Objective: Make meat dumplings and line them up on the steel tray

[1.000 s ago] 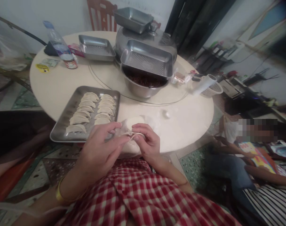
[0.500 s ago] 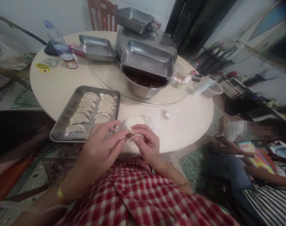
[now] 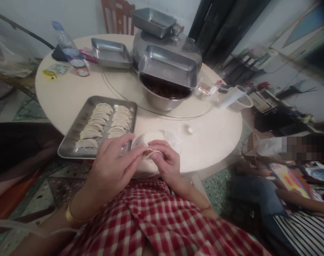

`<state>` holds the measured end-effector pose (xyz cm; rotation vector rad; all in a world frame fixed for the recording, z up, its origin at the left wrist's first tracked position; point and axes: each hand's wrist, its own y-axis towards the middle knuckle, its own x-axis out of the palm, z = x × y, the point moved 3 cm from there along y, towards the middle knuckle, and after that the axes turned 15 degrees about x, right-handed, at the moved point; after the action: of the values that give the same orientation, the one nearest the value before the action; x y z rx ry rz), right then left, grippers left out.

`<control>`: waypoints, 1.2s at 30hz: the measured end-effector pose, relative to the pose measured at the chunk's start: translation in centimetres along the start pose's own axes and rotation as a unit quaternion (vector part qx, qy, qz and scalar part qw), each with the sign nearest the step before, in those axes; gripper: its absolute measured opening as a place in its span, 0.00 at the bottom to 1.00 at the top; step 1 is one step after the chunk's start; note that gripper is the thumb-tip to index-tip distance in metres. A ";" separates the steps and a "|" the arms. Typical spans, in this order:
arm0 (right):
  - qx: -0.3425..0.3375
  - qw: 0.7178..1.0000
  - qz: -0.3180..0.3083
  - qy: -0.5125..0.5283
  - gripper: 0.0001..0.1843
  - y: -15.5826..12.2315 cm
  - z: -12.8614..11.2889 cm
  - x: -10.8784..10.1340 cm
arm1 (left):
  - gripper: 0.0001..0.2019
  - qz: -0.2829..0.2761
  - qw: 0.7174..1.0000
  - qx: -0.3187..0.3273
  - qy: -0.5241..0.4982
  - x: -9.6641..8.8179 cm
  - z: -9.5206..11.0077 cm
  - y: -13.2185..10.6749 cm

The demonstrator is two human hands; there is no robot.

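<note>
Between my two hands is a folded dumpling [image 3: 151,153], with a bit of brown filling showing at its left end. My right hand [image 3: 166,160] pinches its edge between thumb and fingers. My left hand [image 3: 112,165] has its fingertips closed on the other end. Just beyond them a stack of round white dumpling wrappers [image 3: 152,136] lies on clear plastic. To the left, a metal tray [image 3: 71,149] holds two rows of finished-looking dumplings [image 3: 95,121], partly covered by my left hand. Further back, a steel bowl [image 3: 162,104] contains dark brown filling [image 3: 164,91].
An empty metal tray [image 3: 168,67] leans over the bowl against a large lidded pan [image 3: 140,46]. At the back left are another tray [image 3: 111,55], a plastic bottle [image 3: 68,48] and a jar [image 3: 82,69]. A white basket [image 3: 242,103] stands right. Another person [image 3: 260,199] sits at right.
My fingers have closed further on the wrapper, and less filling shows. The view has shifted slightly. At right, the seated person's colourful book has tilted.
</note>
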<state>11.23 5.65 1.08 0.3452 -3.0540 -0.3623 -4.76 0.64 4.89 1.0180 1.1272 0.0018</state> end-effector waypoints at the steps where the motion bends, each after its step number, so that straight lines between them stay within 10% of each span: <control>1: 0.003 1.000 -0.001 0.006 0.06 0.0 0.1 0.0 | 0.13 0.000 1.000 -0.004 -0.003 0.0 0.0 0.0; 27: -0.010 1.000 0.005 -0.003 0.06 0.1 0.2 -0.1 | 0.16 0.001 0.993 -0.017 -0.114 0.1 -0.2 0.2; 36: 0.001 1.000 0.003 -0.017 0.06 0.1 0.0 -0.2 | 0.09 0.011 0.981 -0.110 -0.159 0.6 -2.1 0.2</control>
<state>11.36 5.83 1.10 0.3331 -3.0883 -0.3696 -5.90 2.42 4.47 0.7987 0.8048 -0.0175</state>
